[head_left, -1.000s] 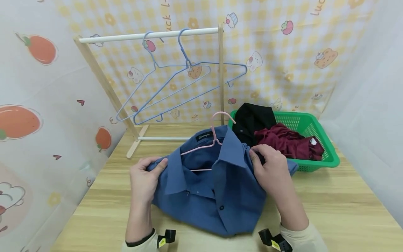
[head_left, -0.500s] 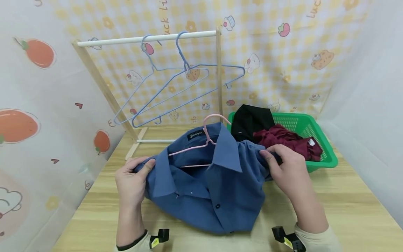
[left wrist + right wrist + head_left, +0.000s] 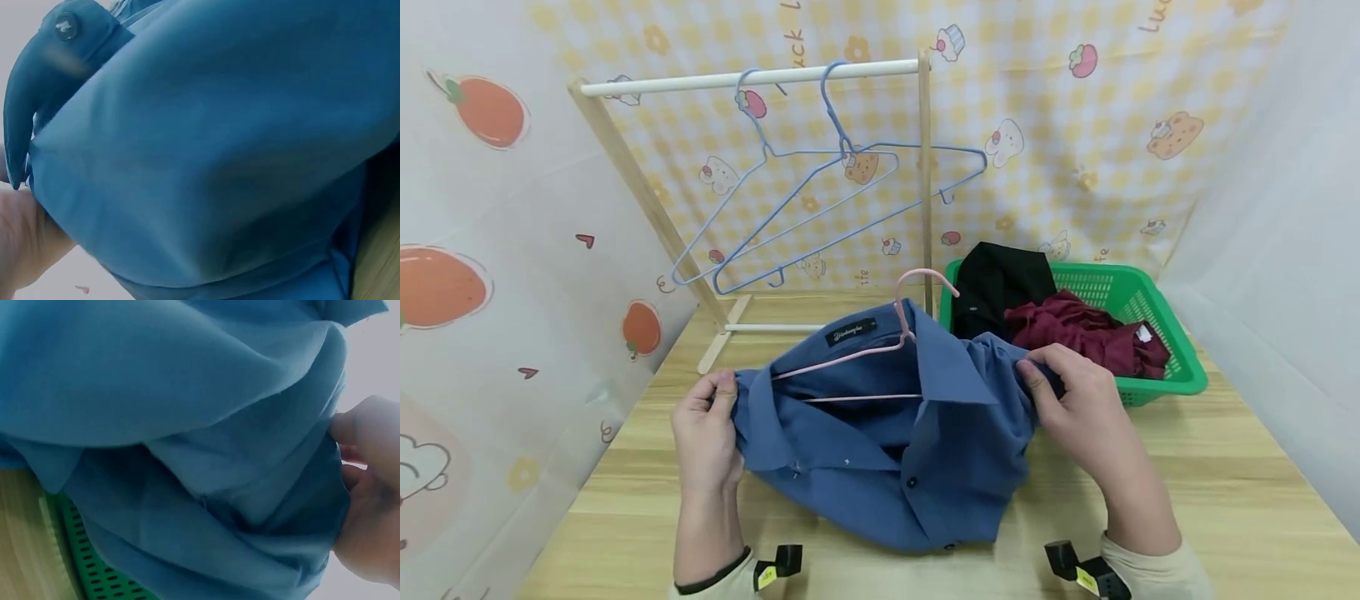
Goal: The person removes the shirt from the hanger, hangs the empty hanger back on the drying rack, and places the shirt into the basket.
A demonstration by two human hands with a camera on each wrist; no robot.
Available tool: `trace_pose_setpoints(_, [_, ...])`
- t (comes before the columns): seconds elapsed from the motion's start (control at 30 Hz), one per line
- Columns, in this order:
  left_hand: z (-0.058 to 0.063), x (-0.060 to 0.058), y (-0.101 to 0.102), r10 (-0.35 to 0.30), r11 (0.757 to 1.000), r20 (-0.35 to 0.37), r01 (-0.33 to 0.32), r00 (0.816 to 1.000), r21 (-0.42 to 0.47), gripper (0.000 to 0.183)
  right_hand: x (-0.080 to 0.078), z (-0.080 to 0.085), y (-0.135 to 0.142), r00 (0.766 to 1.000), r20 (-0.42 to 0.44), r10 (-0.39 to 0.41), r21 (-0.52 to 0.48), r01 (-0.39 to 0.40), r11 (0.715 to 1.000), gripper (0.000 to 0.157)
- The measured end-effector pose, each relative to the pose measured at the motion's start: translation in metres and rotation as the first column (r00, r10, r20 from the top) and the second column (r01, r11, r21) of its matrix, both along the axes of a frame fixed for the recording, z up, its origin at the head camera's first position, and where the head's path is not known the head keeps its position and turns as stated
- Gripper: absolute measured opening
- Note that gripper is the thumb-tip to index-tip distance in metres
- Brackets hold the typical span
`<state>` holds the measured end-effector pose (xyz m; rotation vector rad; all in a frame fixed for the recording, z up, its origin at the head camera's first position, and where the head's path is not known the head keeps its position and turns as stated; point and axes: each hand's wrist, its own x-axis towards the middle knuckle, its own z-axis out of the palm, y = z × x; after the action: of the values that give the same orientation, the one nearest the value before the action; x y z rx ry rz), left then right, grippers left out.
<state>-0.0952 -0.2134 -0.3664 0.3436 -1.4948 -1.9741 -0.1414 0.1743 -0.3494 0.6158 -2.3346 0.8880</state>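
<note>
A blue collared shirt (image 3: pixel 865 492) hangs between my two hands above the table, its collar spread wide. Inside the collar sits a pink hanger (image 3: pixel 850 357), its hook standing up out of the neck and its ends hidden under the cloth. My left hand (image 3: pixel 706 429) pinches the shirt at the left shoulder. At the other shoulder, my right hand (image 3: pixel 1078 408) grips the fabric between thumb and fingers. In the left wrist view the shirt front (image 3: pixel 206 137) covers most of the picture; folds of the shirt (image 3: pixel 187 381) fill the right wrist view too.
Behind the shirt stands a wooden rack with a white rail (image 3: pixel 700 82), and two blue hangers (image 3: pixel 842 158) hang from it. A green basket (image 3: pixel 1183 367) at the back right holds a black garment (image 3: pixel 1000 279) and a maroon garment (image 3: pixel 1075 333). The table (image 3: pixel 1217 492) is wood-grained.
My hands have drawn further apart, stretching the shirt's shoulders outward. The collar has opened wider and shifted left, showing more of the pink hanger. The left thumb has shifted to the shirt's edge.
</note>
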Motion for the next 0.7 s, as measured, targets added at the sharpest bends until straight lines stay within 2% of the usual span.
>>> trace_pose_setpoints(0.1, [0.001,0.0,0.004,-0.066,0.992,-0.015,0.067,0.998,0.108,0.029,0.003,0.001,-0.004,0.999,-0.017,0.038,-0.014,-0.038,0.999,0.014])
trace_pose_setpoints(0.23, [0.002,0.001,0.004,-0.189,0.962,-0.01,0.187,0.982,0.2,0.034,0.007,0.002,-0.003,0.999,-0.029,0.043,-0.07,-0.045,0.997,0.021])
trace_pose_setpoints(0.3, [0.003,0.001,0.0,-0.215,0.954,0.003,0.21,0.977,0.216,0.034,0.009,0.002,0.0,0.999,-0.029,0.028,-0.106,-0.031,0.994,0.024])
trace_pose_setpoints(0.37, [0.003,0.002,-0.006,-0.205,0.959,0.041,0.192,0.978,0.208,0.033,0.01,0.003,0.004,0.999,-0.027,0.022,-0.145,-0.026,0.989,0.025])
trace_pose_setpoints(0.47, [0.002,0.004,-0.015,-0.136,0.98,0.115,0.117,0.984,0.159,0.031,0.011,0.005,0.01,0.999,-0.022,0.024,-0.211,-0.028,0.977,0.026])
trace_pose_setpoints(0.53, [0.0,0.005,-0.02,-0.083,0.995,0.186,0.071,0.979,0.075,0.029,0.011,0.007,0.011,1.0,-0.017,0.023,-0.245,-0.026,0.969,0.025])
trace_pose_setpoints(0.6, [-0.004,0.006,-0.025,-0.047,0.996,0.274,0.064,0.96,-0.056,0.028,0.012,0.009,0.011,1.0,-0.006,0.021,-0.259,-0.021,0.966,0.025])
trace_pose_setpoints(0.63, [-0.006,0.006,-0.027,-0.038,0.989,0.319,0.081,0.947,-0.123,0.027,0.012,0.009,0.011,1.0,-0.002,0.016,-0.257,-0.016,0.966,0.024])
trace_pose_setpoints(0.7, [-0.01,0.006,-0.03,-0.02,0.956,0.404,0.135,0.915,-0.259,0.027,0.013,0.01,0.009,1.0,0.004,0.005,-0.246,-0.004,0.969,0.023])
